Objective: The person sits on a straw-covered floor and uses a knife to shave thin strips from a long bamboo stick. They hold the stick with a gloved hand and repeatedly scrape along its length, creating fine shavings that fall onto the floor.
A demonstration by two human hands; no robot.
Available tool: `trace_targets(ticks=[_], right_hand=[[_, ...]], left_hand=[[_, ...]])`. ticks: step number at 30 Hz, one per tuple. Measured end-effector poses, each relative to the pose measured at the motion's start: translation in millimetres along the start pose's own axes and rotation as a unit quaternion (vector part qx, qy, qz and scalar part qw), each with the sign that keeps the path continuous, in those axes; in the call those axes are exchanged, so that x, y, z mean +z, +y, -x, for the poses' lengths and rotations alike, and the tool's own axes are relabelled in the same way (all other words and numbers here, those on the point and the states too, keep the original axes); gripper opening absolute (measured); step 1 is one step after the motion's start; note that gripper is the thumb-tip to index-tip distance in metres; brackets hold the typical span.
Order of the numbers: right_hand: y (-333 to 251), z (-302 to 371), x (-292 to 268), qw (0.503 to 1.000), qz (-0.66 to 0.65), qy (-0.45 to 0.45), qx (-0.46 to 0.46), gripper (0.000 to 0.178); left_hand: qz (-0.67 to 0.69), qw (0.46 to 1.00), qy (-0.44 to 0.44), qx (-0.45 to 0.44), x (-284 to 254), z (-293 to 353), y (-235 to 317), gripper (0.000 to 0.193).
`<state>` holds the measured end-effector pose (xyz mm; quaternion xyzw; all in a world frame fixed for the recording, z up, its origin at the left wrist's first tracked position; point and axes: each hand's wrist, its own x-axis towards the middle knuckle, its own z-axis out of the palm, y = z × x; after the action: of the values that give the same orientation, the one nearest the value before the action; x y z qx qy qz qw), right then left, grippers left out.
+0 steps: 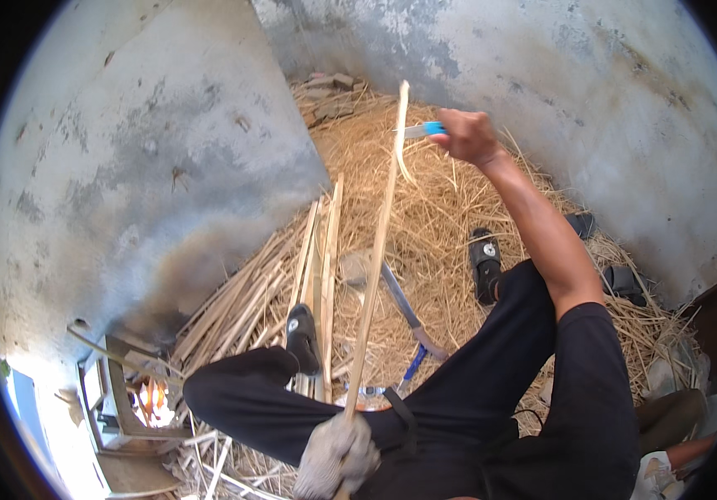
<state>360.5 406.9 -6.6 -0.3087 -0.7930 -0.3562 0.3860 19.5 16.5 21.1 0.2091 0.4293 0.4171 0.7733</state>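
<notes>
A long pale strip of split wood or bamboo (pixel 382 242) rises from my lap and points away from me. My left hand (pixel 338 454), in a grey knitted glove, is closed round its near end. My right hand (pixel 468 137), bare, is closed on the blue handle of a knife (pixel 417 131). The blade touches or nearly touches the strip close to its far tip. A thin peeled shaving (pixel 407 171) curls off the strip just below the blade. Between my legs lies a long curved blade (pixel 402 298), partly hidden by the strip, with a blue-handled tool (pixel 415 363) near its end.
Shavings (pixel 442 204) cover the floor. Strips (pixel 246 304) are piled at the left beside a concrete wall (pixel 167 142); another wall (pixel 575 100) closes the far right. My shoes (pixel 485 260) rest among the shavings. Part of another person (pixel 679 454) shows at lower right.
</notes>
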Motion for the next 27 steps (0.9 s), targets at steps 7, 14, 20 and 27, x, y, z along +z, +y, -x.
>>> trace_targets(ticks=[7,14,20,27], right_hand=[[101.1,167.3,-66.5,0.764,0.045,-0.203,0.610,0.067],[-30.9,28.3,-69.7,0.846,-0.209,-0.409,0.271,0.055],[-70.9,0.6,-93.1,0.939,-0.296,-0.113,0.135,0.048],[-63.1,-10.7,-68.4,0.976,-0.156,-0.023,0.150,0.050]], left_hand=[[0.106,0.970,0.220,-0.003,-52.0,40.9,-32.9,0.034],[-0.094,0.994,0.031,0.036,0.8,-1.6,13.2,0.037],[-0.144,0.990,0.000,0.006,12.0,-17.9,12.8,0.040],[-0.187,0.981,-0.008,-0.053,12.2,-9.3,15.0,0.036]])
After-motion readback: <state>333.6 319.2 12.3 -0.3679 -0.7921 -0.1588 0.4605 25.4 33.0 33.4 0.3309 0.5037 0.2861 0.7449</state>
